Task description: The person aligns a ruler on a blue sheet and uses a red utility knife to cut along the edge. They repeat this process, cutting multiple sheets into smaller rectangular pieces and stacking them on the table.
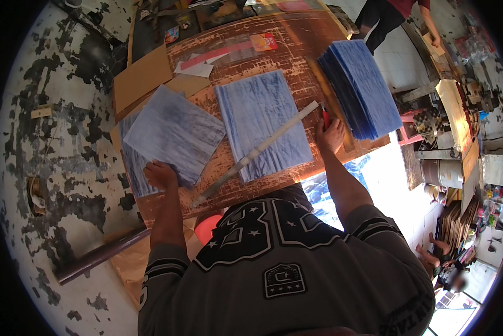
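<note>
My left hand (pixel 162 175) is closed on the near edge of a tilted blue-grey sheet (pixel 176 131), which overlaps other blue sheets (pixel 132 168) at the table's left. In the middle lies another piece of blue sheeting (pixel 265 106), possibly several layers. A long pale straight bar (pixel 257 150) rests diagonally across it, its near end at the table's front edge. My right hand (pixel 331 136), to the right of the bar's far end, holds a small red tool (pixel 326 116); its exact kind is too small to tell. A thick stack of blue sheets (pixel 363 84) stands just beyond that hand.
The worn brown table (pixel 296 39) carries brown cardboard (pixel 142 78), white paper scraps (pixel 198 67) and a red-and-yellow packet (pixel 263 42) farther back. A peeling wall (pixel 66 162) stands left. Another person (pixel 383 19) is at the far right. A red stool (pixel 206 225) shows below the front edge.
</note>
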